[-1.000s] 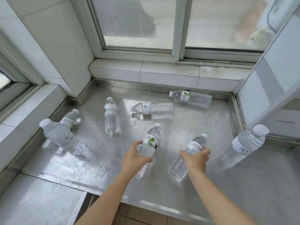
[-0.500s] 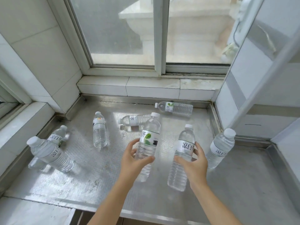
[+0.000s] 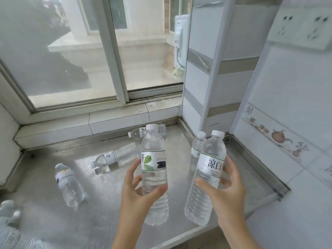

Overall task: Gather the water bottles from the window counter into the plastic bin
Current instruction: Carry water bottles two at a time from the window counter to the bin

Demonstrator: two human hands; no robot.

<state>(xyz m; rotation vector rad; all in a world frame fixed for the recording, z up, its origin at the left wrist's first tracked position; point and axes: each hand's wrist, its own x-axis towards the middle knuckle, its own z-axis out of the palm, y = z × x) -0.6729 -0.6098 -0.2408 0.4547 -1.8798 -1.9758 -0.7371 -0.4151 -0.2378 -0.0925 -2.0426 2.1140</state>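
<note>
Left hand (image 3: 138, 194) grips leaf-label bottle (image 3: 154, 169) upright, centre frame; right hand (image 3: 226, 191) grips text-label bottle (image 3: 206, 177), slightly tilted, above steel counter (image 3: 107, 203).

The desk (image 3: 179, 146) is dull brushed metal with a fine embossed texture; the bottles (image 3: 154, 177) are clear ribbed plastic with glossy paper-like labels and white plastic caps; the wall tiles (image 3: 280, 108) are smooth and glossy; the window (image 3: 71, 60) glass looks hazy

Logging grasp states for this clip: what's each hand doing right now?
Left hand: closed on the leaf-label bottle, held upright.
Right hand: closed on a second bottle, also upright.
</note>
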